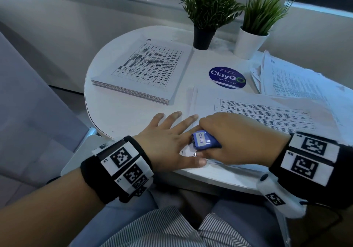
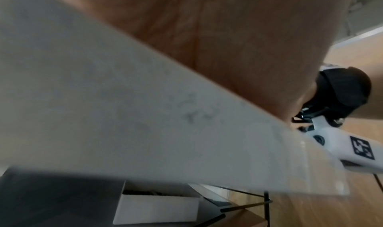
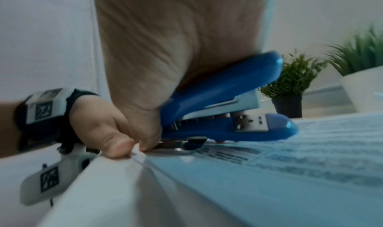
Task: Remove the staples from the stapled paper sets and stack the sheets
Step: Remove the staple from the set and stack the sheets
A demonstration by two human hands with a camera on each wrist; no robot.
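My right hand (image 1: 238, 136) grips a blue stapler (image 1: 204, 139) low over the near corner of a stapled paper set (image 1: 257, 111) printed with a table. In the right wrist view the stapler (image 3: 223, 99) has its jaws apart, and its metal tail tab (image 3: 182, 144) lies flat on the paper's corner (image 3: 269, 173). My left hand (image 1: 172, 141) lies flat with fingers spread, and its thumb (image 3: 116, 142) presses the sheet's corner beside the tab. The staple itself is hidden. A neat stack of sheets (image 1: 145, 69) sits at the table's back left.
A loose pile of papers (image 1: 296, 80) spreads over the right side of the round white table (image 1: 118, 113). Two potted plants (image 1: 206, 13) (image 1: 256, 23) stand at the back, with a blue round sticker (image 1: 227, 77) near them. The table edge (image 2: 145, 115) is under my left wrist.
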